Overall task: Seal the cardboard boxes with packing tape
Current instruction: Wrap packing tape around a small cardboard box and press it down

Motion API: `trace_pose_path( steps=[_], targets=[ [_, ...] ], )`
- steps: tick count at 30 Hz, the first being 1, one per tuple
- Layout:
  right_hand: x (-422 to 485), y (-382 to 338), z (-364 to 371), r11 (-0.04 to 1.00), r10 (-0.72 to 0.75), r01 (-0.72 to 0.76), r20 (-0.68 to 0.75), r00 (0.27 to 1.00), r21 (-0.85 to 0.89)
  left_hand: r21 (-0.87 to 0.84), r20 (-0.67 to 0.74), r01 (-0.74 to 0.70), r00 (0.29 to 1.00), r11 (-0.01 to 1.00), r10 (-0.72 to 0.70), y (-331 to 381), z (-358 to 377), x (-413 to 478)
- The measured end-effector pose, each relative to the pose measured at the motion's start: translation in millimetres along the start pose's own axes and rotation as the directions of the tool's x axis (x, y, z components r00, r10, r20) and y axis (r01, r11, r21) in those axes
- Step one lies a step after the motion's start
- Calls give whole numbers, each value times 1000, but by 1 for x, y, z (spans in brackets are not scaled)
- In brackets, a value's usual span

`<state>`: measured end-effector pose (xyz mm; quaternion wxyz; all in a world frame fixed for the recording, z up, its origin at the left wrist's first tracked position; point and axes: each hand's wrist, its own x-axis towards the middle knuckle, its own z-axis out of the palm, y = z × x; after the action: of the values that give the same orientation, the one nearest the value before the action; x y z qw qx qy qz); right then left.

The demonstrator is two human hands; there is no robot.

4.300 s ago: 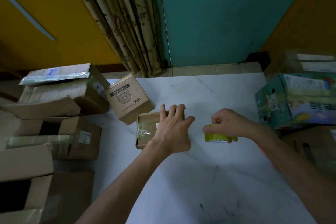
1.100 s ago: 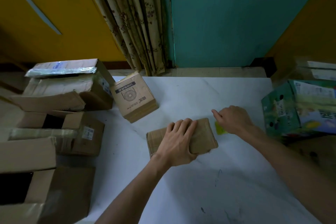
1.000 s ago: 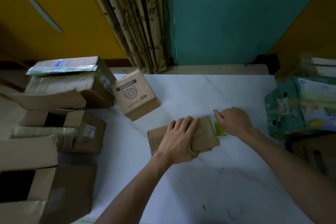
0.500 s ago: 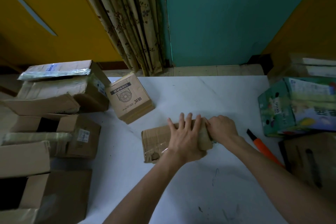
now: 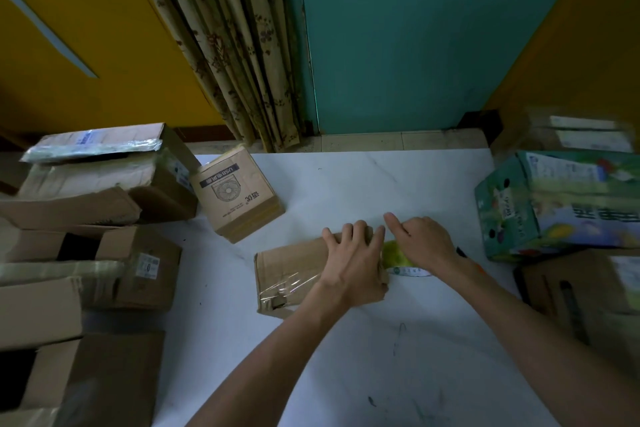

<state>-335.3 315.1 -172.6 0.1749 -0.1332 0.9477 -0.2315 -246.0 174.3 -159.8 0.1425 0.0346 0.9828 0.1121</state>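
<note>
Small cardboard box (image 5: pixel 291 263) lies mid-table (image 5: pixel 346 184); clear tape is seen wrinkled over its near-left corner. Left hand (image 5: pixel 353 263) is laid flat on the box's right end, fingers straight and slightly spread, judged to pin the flaps and steady the box. Right hand (image 5: pixel 427 244) is curled over the yellow-green tape roll (image 5: pixel 398 255), index finger extended. The roll is held just beside the right end, presumably so 1 strip can be drawn across.
</note>
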Motion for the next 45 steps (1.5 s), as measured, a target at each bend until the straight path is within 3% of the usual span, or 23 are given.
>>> trace_pose_path(
  steps=[3,7,13,18,21,29,35,38,40,45],
  targets=[
    [-2,-5,-29,990,-74,70,29,997,122,-82,-54,-39,998,996,34,-3,-18,-5],
    [-5,-10,-56,973,-196,174,142,970,155,-191,-152,-32,988,981,3,-14,-36,-13],
    [-10,-22,-64,970,-224,237,191,956,-45,-151,-132,-178,978,972,159,-26,-42,-27],
    [-12,-23,-73,868,-240,322,247,939,-379,-163,-259,-250,944,954,203,-41,-41,-37],
    [-13,-17,-70,831,-234,329,254,938,-448,-119,-304,-288,922,950,242,-42,-44,-38],
    [-23,-20,-66,925,-248,275,130,960,-263,-196,-377,-327,895,924,237,-47,-41,-47],
    [-17,4,-70,941,-209,236,130,969,-244,-259,-472,-310,867,915,160,-70,-45,-67],
    [-19,8,-61,943,-209,239,148,967,-230,-367,-526,-393,835,843,160,-68,-42,-69],
    [-19,7,-55,963,-223,237,117,968,-127,-425,-590,-447,796,787,132,-64,-40,-66],
    [-18,5,-45,986,-166,166,58,984,5,-463,-668,-462,743,756,45,-74,-16,-65]
  ],
)
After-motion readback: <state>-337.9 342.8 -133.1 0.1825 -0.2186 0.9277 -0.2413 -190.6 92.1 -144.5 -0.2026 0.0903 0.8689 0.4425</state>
